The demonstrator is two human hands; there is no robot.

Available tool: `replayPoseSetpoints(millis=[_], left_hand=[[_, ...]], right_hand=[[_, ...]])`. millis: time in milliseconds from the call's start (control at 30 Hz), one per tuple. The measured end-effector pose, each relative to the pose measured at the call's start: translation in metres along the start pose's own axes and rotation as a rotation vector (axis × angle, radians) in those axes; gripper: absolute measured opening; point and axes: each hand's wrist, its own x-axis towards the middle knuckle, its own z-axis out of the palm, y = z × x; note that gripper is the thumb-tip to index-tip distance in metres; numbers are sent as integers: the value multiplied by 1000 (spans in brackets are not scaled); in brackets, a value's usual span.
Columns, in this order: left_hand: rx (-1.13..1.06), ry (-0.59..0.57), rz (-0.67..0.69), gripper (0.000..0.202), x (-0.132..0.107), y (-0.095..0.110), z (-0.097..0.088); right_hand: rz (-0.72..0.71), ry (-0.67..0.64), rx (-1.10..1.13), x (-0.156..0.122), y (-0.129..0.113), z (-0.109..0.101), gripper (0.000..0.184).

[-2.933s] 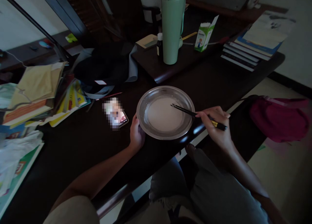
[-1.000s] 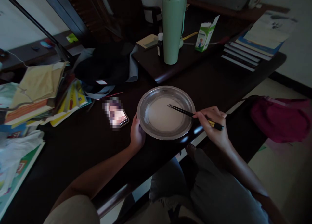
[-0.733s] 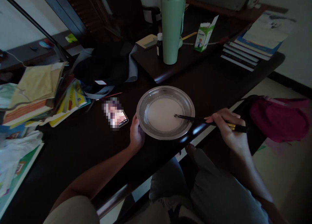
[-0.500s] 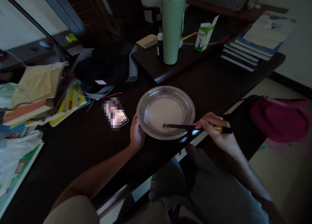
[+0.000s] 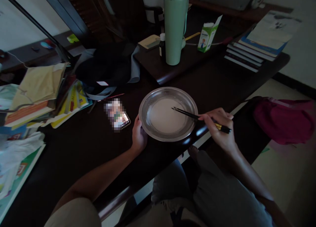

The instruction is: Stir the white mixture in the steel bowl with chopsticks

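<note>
A shallow metal bowl (image 5: 170,137) stands on the dark table near its front edge. Pale, whitish liquid (image 5: 165,116) covers its bottom. My left hand (image 5: 139,135) grips the bowl's left rim, thumb at the side and the other fingers mostly hidden. In my right hand (image 5: 220,130) is a pair of black chopsticks (image 5: 190,114) with golden bands near the upper ends. They slant leftward over the bowl's right rim, their tips over the middle of the liquid. Whether the tips dip into it I cannot tell.
Left of the bowl lies a lit phone (image 5: 118,115). Behind are a black bag (image 5: 106,65), a green tumbler (image 5: 174,29), a small dark bottle (image 5: 162,46) and an open carton (image 5: 206,36). Books (image 5: 259,42) are stacked back right; papers (image 5: 39,85) pile up left. A magenta bag (image 5: 283,121) sits right.
The chopstick tips have moved away from me, from the near part of the liquid to its middle, and my right hand has turned slightly. My left hand and the bowl stay nearly still.
</note>
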Motion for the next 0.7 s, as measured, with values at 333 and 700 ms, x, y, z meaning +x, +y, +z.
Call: replayPoseSetpoints(millis=[333, 700], left_hand=[[-31, 14, -10, 48, 4, -3, 0], [-3, -4, 1, 47, 0, 1, 3]], right_hand=[[78, -114, 161, -2, -4, -32, 38], [-58, -199, 193, -2, 2, 24, 37]])
